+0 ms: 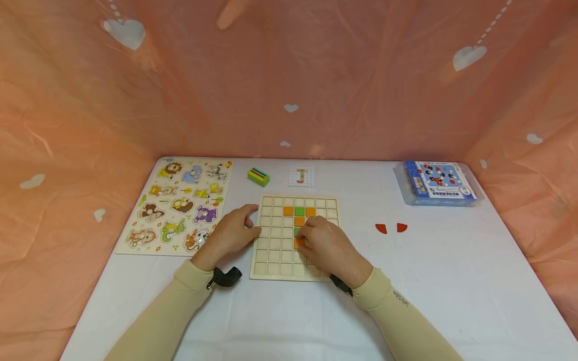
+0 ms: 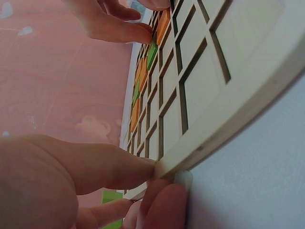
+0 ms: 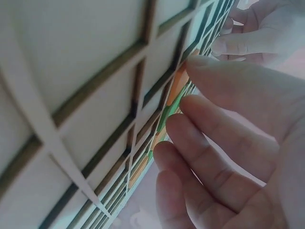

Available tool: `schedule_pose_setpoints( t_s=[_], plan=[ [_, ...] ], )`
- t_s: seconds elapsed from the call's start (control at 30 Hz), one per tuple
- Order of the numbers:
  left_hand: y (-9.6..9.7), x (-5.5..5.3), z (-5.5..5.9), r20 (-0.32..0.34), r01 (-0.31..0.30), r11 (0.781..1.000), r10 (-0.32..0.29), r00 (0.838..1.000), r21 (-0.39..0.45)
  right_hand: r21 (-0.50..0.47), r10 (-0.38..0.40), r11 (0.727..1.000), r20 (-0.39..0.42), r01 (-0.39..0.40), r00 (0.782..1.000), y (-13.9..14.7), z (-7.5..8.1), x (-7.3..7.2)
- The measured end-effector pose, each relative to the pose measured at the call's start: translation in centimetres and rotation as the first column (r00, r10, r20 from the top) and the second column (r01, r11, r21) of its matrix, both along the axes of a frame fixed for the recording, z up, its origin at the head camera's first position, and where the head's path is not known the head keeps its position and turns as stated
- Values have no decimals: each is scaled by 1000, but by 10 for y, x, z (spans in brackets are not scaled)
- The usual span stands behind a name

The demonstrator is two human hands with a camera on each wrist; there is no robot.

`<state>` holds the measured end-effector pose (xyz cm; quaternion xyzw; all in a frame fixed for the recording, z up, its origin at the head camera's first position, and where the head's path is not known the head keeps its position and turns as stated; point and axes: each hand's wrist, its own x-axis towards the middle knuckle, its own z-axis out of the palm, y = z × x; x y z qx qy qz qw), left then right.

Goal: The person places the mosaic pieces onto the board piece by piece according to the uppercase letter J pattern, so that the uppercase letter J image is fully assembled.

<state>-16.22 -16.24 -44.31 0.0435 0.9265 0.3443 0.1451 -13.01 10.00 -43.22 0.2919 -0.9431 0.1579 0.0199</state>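
A wooden grid board lies in front of me, with orange and green square tiles in a T shape. My left hand holds its left edge, thumb on the rim and fingers against the side. Over the lower end of the tile column is my right hand. Its thumb and index finger pinch the lowest orange tile at its cell; the other fingers curl loosely above the board. The green tile beyond it is partly covered by this hand in the head view.
Two red quarter-round pieces lie right of the board. Behind it are a pattern card and a green block with coloured stripes. An animal puzzle board lies at left, a boxed molecule set at back right.
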Motion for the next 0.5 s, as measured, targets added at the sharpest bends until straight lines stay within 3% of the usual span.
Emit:
schedule_pose_setpoints(
  t_s=[0.27,0.5],
  plan=[
    [2,0,2,0,2,1000,-2,1000,1,-34,-35,999,31,36,999,14,9,-2],
    [1,1,3,21,-8,1000,8,1000,-1,-49,-101,993,41,103,994,71,12,-10]
  ],
)
